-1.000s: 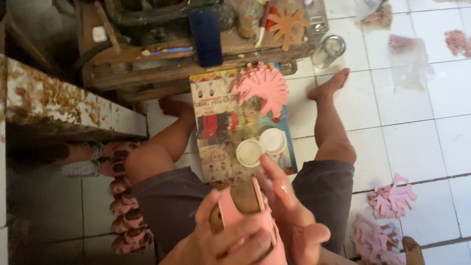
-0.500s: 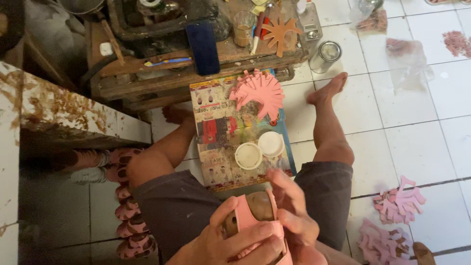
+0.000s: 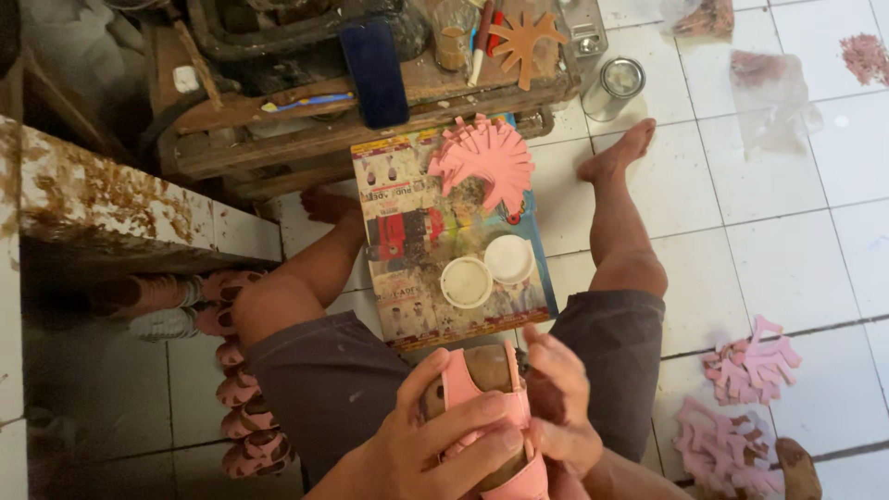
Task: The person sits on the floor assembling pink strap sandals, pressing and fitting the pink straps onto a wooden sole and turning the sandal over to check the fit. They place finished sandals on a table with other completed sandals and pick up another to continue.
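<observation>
Since the earlier frame the view has dropped slightly and the pink shoe upper (image 3: 486, 417) sits higher in the lap, long axis running away from the body. Left hand (image 3: 435, 449) wraps it, fingers closed; right hand (image 3: 556, 407) pinches its right edge. Behind: printed board (image 3: 444, 231) with two round lids (image 3: 486, 271), white tile floor (image 3: 787, 250).

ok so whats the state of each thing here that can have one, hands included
left hand: closed around the pink sandal upper
right hand: fingers pressing on the upper's right side
pink sandal upper: wrapped over a brown form, held in both hands
two round white tubs: open, on the printed paper
metal tin: upright on the floor
pink cut pieces: heaped on the paper
</observation>
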`<state>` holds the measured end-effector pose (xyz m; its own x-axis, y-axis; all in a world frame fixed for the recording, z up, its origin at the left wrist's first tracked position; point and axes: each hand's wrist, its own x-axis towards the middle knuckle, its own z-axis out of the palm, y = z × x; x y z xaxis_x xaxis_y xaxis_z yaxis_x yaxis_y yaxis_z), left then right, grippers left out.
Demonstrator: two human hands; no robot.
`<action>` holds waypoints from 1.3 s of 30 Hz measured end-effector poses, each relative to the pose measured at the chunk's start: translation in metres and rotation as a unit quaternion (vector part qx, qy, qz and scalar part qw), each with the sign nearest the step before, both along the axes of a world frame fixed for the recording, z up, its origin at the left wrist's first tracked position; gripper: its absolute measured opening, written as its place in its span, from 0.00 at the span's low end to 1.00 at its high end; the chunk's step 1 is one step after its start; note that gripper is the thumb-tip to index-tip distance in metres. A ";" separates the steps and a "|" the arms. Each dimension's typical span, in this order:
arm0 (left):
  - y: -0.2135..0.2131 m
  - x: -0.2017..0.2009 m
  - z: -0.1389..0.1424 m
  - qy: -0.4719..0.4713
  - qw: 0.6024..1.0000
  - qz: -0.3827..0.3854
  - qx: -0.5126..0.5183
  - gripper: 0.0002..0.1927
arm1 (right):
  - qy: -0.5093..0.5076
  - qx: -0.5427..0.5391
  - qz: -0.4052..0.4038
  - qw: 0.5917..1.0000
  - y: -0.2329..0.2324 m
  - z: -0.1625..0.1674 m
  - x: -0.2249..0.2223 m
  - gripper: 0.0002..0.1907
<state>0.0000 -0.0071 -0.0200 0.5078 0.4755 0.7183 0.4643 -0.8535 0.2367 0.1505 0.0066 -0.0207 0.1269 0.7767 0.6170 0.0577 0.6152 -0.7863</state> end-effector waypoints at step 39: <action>0.020 0.005 0.015 -0.079 0.994 -0.048 -0.066 0.13 | 0.044 0.027 0.130 0.990 -0.003 -0.026 0.025 0.29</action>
<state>0.0053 0.0130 -0.0052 0.4415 0.5258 0.7271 0.3310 -0.8486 0.4127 0.1754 0.0038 -0.0467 -0.0170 0.7561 0.6543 -0.1755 0.6420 -0.7464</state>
